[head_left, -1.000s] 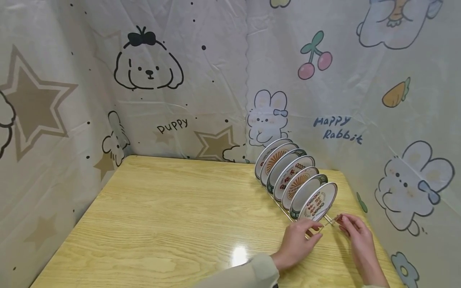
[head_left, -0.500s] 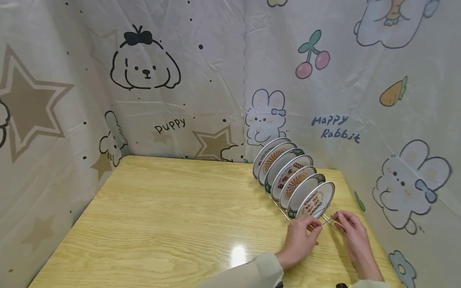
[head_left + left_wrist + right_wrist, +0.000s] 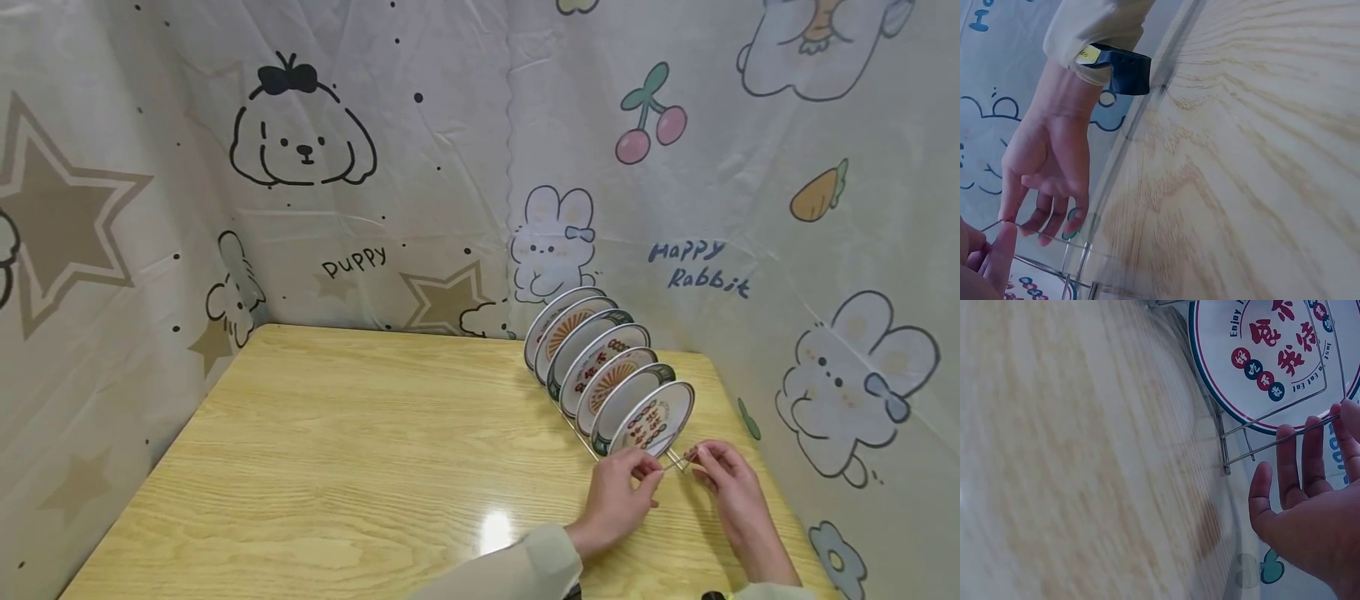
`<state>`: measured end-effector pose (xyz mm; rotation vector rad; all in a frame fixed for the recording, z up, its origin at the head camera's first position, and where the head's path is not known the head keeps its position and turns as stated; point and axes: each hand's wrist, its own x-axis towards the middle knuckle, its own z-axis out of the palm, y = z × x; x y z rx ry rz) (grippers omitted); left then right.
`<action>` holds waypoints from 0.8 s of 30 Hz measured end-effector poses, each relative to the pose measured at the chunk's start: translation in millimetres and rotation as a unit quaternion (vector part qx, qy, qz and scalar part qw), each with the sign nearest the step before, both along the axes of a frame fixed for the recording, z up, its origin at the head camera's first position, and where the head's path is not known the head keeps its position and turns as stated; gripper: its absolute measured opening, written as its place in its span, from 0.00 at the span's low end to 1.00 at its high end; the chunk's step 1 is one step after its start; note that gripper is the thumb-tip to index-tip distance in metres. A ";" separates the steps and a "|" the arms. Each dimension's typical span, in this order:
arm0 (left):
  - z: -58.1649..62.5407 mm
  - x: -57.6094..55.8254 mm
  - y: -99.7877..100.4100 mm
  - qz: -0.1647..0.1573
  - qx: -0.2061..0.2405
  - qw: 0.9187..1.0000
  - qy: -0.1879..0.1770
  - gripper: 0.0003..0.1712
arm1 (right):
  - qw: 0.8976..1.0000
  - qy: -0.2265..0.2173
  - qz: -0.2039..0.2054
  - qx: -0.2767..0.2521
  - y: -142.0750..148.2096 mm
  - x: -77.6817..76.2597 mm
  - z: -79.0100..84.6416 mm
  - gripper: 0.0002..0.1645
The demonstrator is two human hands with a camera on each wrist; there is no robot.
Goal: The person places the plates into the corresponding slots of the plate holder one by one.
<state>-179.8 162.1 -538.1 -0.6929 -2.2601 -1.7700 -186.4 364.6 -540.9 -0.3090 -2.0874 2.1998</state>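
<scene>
A metal wire dish rack stands on the right of the table, with several patterned plates upright in a row. At its near end, my left hand pinches the thin end wire between thumb and fingers. Opposite it, my right hand pinches the same wire farther right. In the right wrist view, the right hand has its fingertips at the wire in front of the nearest plate, which bears red characters. The left wrist view shows only part of the left hand.
The wooden table stretches to the left of the rack. A cloth curtain printed with cartoon animals hangs behind the table and along both sides. The rack stands near the back right corner.
The rack and plates have shifted slightly left and toward me, both hands moving along with them. Both hands keep their grip on the end wire. The head view has turned a little.
</scene>
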 end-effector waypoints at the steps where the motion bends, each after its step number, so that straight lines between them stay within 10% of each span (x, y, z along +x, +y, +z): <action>1: 0.0 0.3 -2.3 -0.001 0.002 1.000 0.001 0.02 | 1.000 0.004 0.003 0.005 -0.8 0.7 -0.4 0.10; 12: -2.5 -1.9 -38.2 -0.028 0.001 1.000 -0.003 0.03 | 0.994 0.086 0.063 0.007 -20.0 6.3 -9.6 0.07; 24: -3.7 -2.3 -91.0 -0.030 0.013 0.999 0.001 0.04 | 0.992 0.043 0.090 0.074 -62.0 10.7 -8.0 0.16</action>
